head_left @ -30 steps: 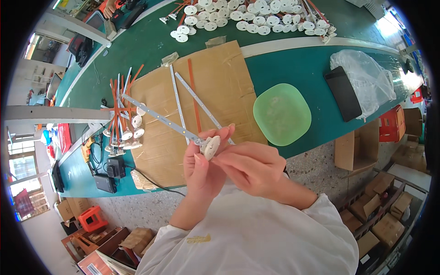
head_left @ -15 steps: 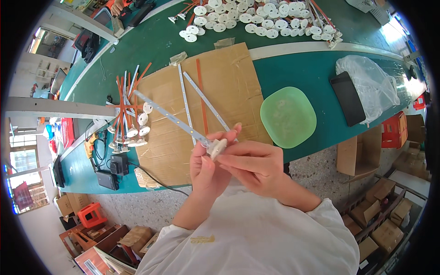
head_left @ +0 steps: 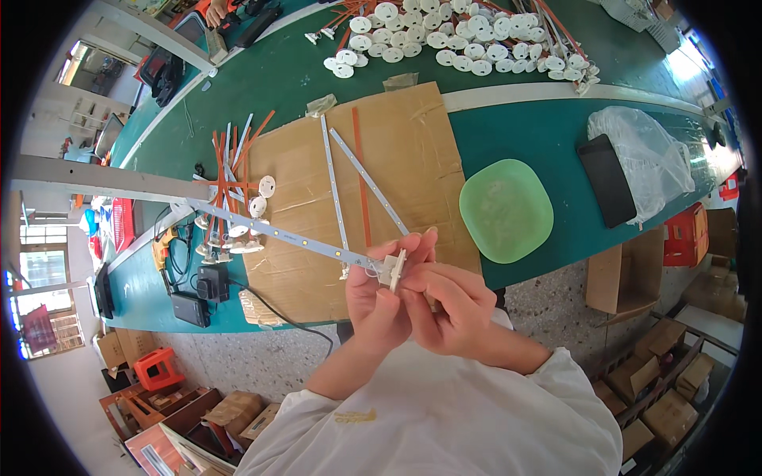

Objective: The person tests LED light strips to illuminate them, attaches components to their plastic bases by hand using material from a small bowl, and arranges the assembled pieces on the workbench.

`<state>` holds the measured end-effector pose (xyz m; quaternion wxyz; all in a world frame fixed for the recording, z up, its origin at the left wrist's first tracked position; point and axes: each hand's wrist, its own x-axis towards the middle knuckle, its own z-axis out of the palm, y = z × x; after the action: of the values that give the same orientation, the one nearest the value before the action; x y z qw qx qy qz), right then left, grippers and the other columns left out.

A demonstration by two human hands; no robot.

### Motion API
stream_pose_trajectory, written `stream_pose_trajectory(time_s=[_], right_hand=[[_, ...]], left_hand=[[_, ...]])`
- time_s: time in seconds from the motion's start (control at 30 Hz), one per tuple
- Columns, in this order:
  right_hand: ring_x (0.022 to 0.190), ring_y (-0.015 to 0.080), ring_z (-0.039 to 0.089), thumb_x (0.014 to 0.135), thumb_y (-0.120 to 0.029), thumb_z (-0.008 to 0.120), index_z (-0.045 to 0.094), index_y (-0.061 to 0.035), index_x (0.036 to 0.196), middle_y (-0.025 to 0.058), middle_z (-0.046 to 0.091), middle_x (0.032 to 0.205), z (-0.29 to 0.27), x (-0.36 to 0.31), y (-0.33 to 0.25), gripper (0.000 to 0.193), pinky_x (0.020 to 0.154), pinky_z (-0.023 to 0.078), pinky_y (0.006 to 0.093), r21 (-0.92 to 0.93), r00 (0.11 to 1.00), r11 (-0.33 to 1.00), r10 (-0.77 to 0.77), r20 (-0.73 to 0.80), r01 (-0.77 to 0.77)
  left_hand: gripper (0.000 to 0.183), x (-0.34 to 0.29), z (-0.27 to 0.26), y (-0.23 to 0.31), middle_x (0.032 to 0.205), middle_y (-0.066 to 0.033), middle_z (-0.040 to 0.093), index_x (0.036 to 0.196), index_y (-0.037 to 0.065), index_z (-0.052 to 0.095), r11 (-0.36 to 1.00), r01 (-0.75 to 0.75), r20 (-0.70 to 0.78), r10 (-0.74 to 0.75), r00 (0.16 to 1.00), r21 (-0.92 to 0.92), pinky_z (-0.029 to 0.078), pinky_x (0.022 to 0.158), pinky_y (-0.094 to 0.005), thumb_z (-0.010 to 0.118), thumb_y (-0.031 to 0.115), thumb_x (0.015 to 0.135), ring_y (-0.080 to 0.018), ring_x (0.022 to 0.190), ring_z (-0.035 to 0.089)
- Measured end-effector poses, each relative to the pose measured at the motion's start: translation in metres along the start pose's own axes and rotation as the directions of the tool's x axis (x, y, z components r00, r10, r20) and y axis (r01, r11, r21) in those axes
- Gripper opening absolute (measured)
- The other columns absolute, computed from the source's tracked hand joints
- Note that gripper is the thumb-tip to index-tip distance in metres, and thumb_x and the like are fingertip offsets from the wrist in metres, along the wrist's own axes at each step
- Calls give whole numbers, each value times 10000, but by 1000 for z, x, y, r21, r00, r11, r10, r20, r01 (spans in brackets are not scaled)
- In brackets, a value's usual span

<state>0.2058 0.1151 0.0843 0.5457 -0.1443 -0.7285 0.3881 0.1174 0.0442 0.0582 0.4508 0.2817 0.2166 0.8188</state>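
Observation:
In front of my chest I hold an LED strip (head_left: 290,237) by its near end, where a white plastic end piece (head_left: 393,270) joins it through thin wires. My left hand (head_left: 373,311) is closed around the joint of strip and end piece. With its thumb and fingers, my right hand (head_left: 451,305) pinches the right side of the end piece. The strip points up and left, over a cardboard sheet (head_left: 294,182). On that sheet lie two more LED strips, one steep (head_left: 332,178) and one slanted (head_left: 367,178), beside an orange strip (head_left: 361,159).
A green bowl (head_left: 508,210) stands right of the cardboard, near a black tablet-like slab (head_left: 607,180) and a clear plastic bag (head_left: 641,151). Strips with white discs (head_left: 267,186) are heaped at left; many more discs (head_left: 480,47) lie at the back. A yellow drill (head_left: 164,247) is far left.
The strip has swung to a flatter angle, its far end lower and farther left. The end piece has turned more upright, and both hands have shifted slightly right and down.

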Motion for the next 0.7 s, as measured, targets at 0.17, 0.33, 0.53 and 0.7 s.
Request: stream_pose_trajectory(time_s=[0.17, 0.33, 0.53, 0.7], right_hand=[[643, 194, 676, 800, 74, 668, 658, 29, 940, 136, 704, 837, 0, -1, 1, 148, 533, 512, 240, 12, 999, 1000, 18, 31, -19], [597, 148, 640, 810, 55, 688, 662, 20, 943, 131, 707, 853, -2, 1, -3, 140, 495, 473, 222, 46, 988, 988, 141, 67, -144], [576, 116, 608, 822, 49, 686, 659, 15, 922, 117, 709, 863, -3, 1, -1, 109, 473, 439, 212, 76, 983, 983, 162, 85, -168], [612, 130, 623, 822, 58, 675, 657, 16, 909, 112, 705, 858, -1, 2, 5, 99, 497, 453, 222, 106, 974, 975, 181, 139, -196]], left_hand=[[506, -1, -4, 3, 1398, -179, 513, 1374, 40, 451, 999, 24, 37, -25, 999, 47, 328, 1137, -522, 649, 227, 948, -421, 1368, 408], [493, 0, -5, 6, 1398, -174, 518, 1361, 38, 467, 999, 36, -15, -35, 999, 26, 335, 1133, -522, 654, 225, 945, -415, 1365, 415], [488, 0, -1, 6, 1386, -169, 536, 1364, 51, 474, 998, 57, -41, -57, 998, -8, 323, 1142, -517, 657, 215, 942, -411, 1364, 419], [492, 0, -7, 8, 1374, -176, 546, 1360, 45, 480, 994, 101, -71, -104, 992, -34, 322, 1142, -526, 670, 197, 933, -410, 1354, 430]])
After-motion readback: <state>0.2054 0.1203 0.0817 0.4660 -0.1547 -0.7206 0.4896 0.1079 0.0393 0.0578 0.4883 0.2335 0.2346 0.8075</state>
